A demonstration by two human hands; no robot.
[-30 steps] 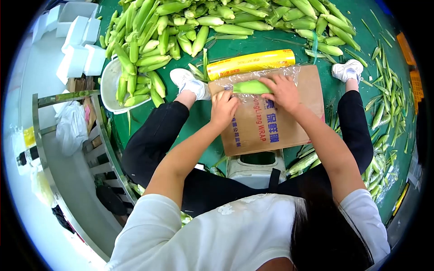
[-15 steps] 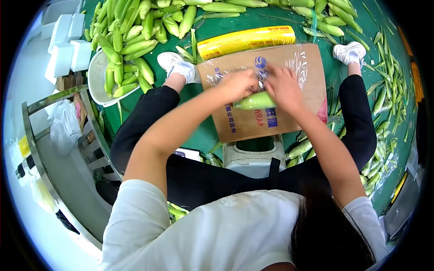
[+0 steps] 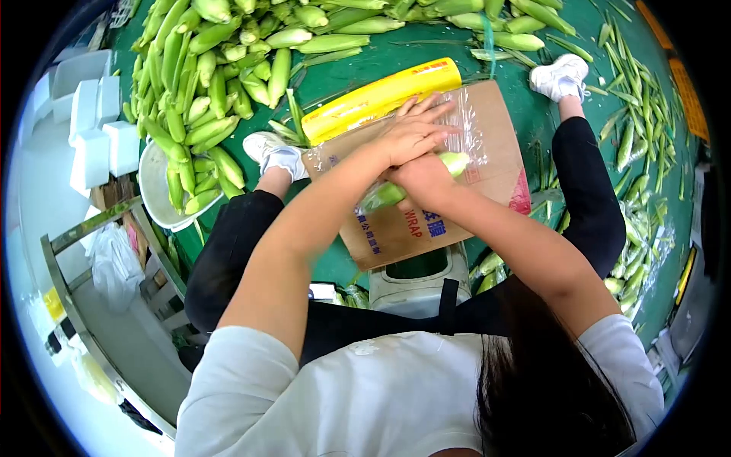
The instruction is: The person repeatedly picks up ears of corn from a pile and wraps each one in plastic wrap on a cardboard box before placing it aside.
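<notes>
Right hand (image 3: 420, 180) is curling over the middle of an ear of corn (image 3: 455, 162); grip is closing round it, thumb showing on the near side. Left hand (image 3: 416, 131) is lying spread just beyond, fingers splayed, grip holding nothing that I can see; cannot tell how firmly it is pressing. Ear is resting aslant on top of a printed cardboard box (image 3: 496, 164), both ends showing past the right hand. Clear plastic film (image 3: 471, 145) is wrinkling and catching light on the cardboard. Yellow film roll (image 3: 381, 99) is lying along the box's far edge.

Box is sitting askew by a grey plastic stool (image 3: 397, 301), between two white shoes (image 3: 560, 76).

Green floor (image 3: 438, 51) is spreading all round. Beyond the roll, unwrapped corn is heaping in a broad pile (image 3: 205, 68), spilling toward a white tub (image 3: 154, 183) that is holding more. Far left: white foam boxes (image 3: 93, 156) are standing in a cluster, a slatted frame (image 3: 99, 222) is curving nearer, a white plastic bag (image 3: 118, 266) is hanging inside it. Right side: loose husks (image 3: 626, 99) are littering the floor; an orange crate (image 3: 687, 99) is standing at the edge.
</notes>
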